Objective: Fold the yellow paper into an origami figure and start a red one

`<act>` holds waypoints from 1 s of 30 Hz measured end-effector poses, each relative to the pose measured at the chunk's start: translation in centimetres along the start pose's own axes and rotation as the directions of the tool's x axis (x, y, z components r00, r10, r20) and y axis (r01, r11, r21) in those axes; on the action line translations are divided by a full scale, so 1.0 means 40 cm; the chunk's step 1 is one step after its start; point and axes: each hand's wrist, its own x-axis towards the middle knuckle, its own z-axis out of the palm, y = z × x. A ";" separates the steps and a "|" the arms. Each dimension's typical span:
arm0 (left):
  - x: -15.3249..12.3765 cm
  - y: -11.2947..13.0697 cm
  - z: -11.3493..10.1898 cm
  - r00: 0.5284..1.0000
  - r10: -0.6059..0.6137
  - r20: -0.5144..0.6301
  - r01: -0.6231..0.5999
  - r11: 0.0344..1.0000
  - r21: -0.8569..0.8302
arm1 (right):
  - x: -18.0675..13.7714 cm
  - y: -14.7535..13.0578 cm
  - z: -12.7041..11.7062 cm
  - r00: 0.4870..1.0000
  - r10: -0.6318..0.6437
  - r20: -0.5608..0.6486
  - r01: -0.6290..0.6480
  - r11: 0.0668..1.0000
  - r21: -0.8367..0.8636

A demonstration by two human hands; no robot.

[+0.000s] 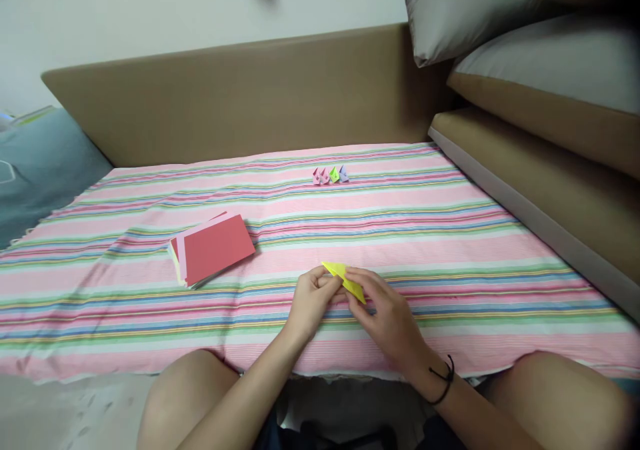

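Observation:
A folded yellow paper [344, 277] is pinched between both my hands just above the striped cloth [450, 237]. My left hand [313, 303] grips its left end with curled fingers. Gripping its right end is my right hand [387, 317], which has a black band at the wrist. A stack of coloured paper sheets [213, 249], red on top, lies to the left of my hands. Several small folded paper pieces [330, 175], pink, green and purple, stand in a row further back on the cloth.
A brown padded bed frame [240, 97] runs behind the cloth. Brown and grey cushions [545, 77] are piled at the right. A grey-blue pillow [40, 163] lies at the left. My bare knees [190, 397] are at the near edge.

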 end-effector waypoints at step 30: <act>-0.024 -0.029 -0.026 0.858 0.495 0.136 -0.422 0.529 0.737 | 0.011 -0.007 0.004 0.916 0.391 -0.092 -0.269 0.768 0.580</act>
